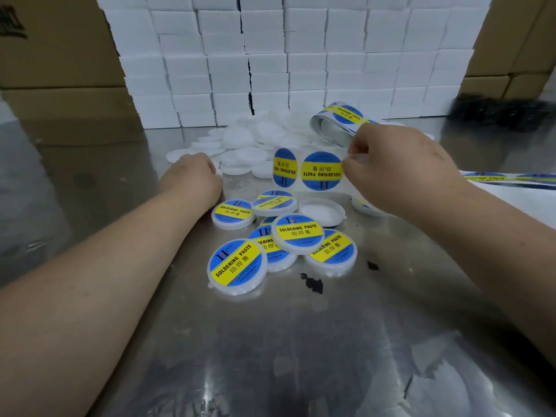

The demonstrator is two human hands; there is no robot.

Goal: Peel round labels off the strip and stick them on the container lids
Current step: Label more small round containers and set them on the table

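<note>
Nearest, on the steel table, lie the labelled lids, with one bare lid just behind them. Beyond, the right hand pinches the strip beside a label not yet lifted, so peeling looks to be the step in hand. The left hand reaches the far heap of bare lids; its fingers are hidden, so I cannot tell its grip. Next, that label needs lifting cleanly and centring on a lid.

A scuffed stainless-steel table carries a heap of plain white lids just beyond the left hand's curled fingers. Labelled lids overlap nearer than both hands' fingers, with an upturned lid below the right hand's fingers. Black scraps lie nearer still. A label strip trails rightward from those fingers. Stacked white boxes stand farthest beyond them.
</note>
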